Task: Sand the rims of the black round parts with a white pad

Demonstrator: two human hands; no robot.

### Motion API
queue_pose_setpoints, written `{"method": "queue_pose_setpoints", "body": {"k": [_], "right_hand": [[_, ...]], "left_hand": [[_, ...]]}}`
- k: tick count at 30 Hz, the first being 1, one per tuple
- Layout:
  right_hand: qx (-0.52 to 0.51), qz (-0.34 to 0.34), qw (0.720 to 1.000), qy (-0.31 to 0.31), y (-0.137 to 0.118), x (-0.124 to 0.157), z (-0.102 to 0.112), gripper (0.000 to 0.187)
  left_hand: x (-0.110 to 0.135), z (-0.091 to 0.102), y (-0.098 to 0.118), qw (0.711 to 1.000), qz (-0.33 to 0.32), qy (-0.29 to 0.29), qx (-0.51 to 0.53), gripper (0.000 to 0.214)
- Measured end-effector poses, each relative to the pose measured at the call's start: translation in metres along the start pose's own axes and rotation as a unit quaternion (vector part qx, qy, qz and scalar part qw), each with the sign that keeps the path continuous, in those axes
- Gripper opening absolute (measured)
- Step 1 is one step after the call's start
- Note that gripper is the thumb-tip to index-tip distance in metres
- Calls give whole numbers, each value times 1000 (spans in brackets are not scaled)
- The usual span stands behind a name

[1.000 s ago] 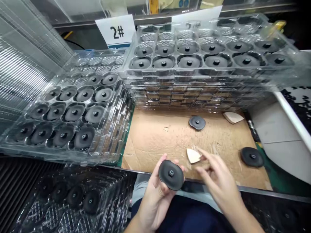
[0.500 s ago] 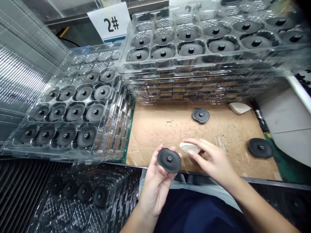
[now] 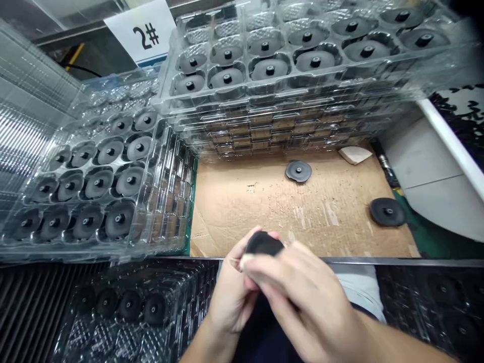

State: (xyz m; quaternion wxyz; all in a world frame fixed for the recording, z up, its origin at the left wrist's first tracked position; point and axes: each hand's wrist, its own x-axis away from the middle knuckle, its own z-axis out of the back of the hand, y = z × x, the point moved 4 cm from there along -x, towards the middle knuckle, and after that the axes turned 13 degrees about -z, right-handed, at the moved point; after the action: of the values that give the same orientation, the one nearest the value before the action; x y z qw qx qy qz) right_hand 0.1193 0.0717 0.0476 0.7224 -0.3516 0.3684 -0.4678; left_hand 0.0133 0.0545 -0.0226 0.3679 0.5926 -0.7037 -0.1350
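Note:
My left hand [image 3: 229,287] is closed round a black rounded rubber-like disc [image 3: 263,243] just in front of the cardboard's near edge. Over that disc comes my right hand [image 3: 310,297], blurred by motion, its fingers closed on a white pad. Only a pale bit of the pad [image 3: 247,260] shows beside the fingertips, close to the disc's left edge. The right fingers hide the disc's lower part and its centre stud. Another black disc [image 3: 298,171] lies stud-up on the cardboard, and one more disc [image 3: 387,212] lies at the right.
Brown cardboard [image 3: 227,212] covers the work surface. Stacked clear trays [image 3: 272,108] holding black discs stand behind it, with another tray stack [image 3: 166,201] at the left. A cream wedge-shaped pad [image 3: 355,154] lies at the back right, near a white bin wall [image 3: 434,171].
My right hand has moved left with the white pad, from beside the disc to over it. My left hand keeps hold of the disc. The camera view has shifted.

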Motion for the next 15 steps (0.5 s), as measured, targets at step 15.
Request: {"method": "queue_pose_setpoints", "body": {"k": [15], "right_hand": [[117,-74,990,-12,10,13,38,24]], "left_hand": [[3,-10,-8,997,76,-6,-28,66]]}}
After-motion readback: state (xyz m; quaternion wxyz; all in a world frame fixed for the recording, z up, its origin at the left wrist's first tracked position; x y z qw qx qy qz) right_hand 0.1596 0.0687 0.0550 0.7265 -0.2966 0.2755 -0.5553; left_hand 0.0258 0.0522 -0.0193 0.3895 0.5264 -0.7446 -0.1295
